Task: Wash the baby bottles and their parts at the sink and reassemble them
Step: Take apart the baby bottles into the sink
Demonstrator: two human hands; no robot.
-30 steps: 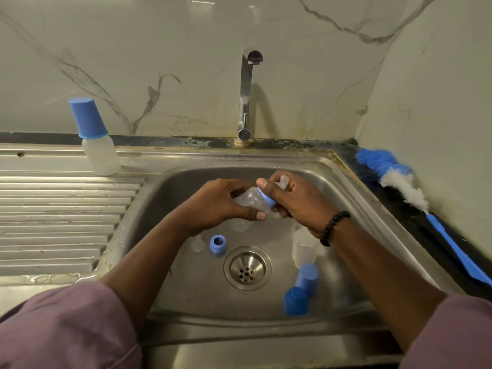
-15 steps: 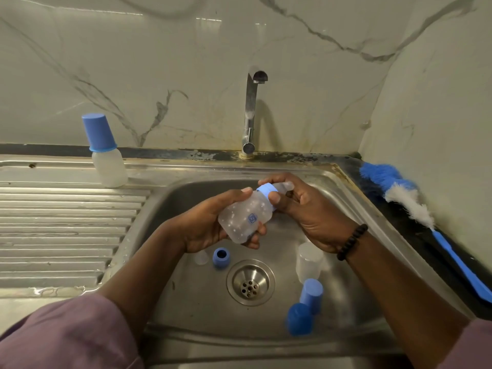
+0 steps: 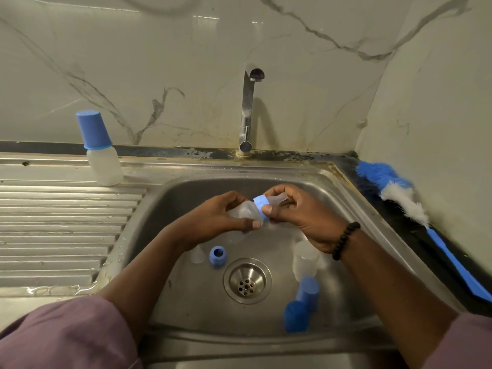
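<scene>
Left hand (image 3: pixel 213 219) gripping clear baby bottle (image 3: pixel 243 211) above the sink drain (image 3: pixel 247 280), right hand (image 3: pixel 300 217) pinching its blue collar ring (image 3: pixel 259 207)

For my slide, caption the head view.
Over the sink, left hand holds a bottle while right hand grips its blue ring.

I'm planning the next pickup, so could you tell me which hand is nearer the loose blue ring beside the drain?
Left. The left hand holds the bottle just above the blue ring; the right hand is farther right, at the bottle's collar.
</scene>
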